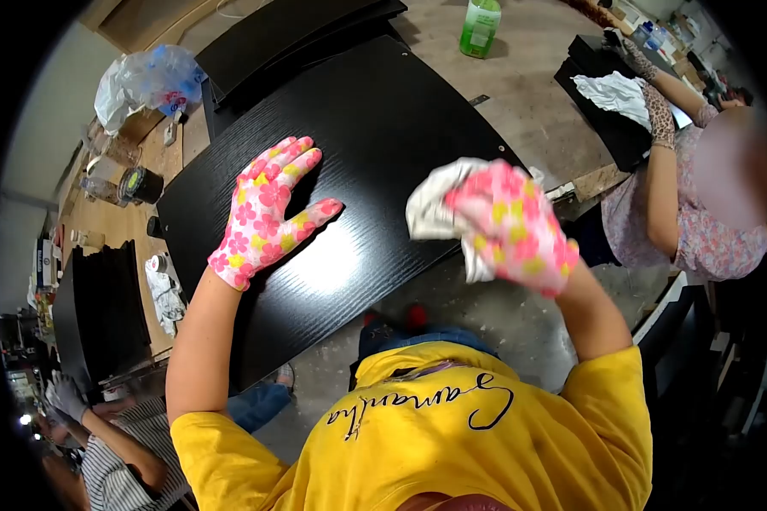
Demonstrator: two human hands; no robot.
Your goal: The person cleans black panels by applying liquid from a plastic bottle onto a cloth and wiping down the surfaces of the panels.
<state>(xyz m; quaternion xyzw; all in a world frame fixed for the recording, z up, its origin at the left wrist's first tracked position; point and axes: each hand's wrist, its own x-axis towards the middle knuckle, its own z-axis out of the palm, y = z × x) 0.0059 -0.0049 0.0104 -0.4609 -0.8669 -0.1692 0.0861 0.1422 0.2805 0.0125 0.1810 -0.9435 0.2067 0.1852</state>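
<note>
A large black wood-grain panel (375, 128) lies on the worktable in front of me. My left hand (268, 209), in a pink and yellow flowered glove, rests on the panel's left part with its fingers stretched and thumb apart. In a matching glove, my right hand (516, 226) grips a whitish cloth (435, 200) over the panel's right edge. Motion blurs this hand a little, and I cannot tell whether the cloth touches the surface. A bright light reflection shows on the panel between my hands.
More black panels (273, 34) are stacked behind. A green-labelled bottle (481, 30) stands on the worktable; a plastic bag (145, 85) and a black tape roll (141, 184) are at left. On the right a co-worker (690, 204) holds a white cloth (614, 94); another person (132, 460) works lower left.
</note>
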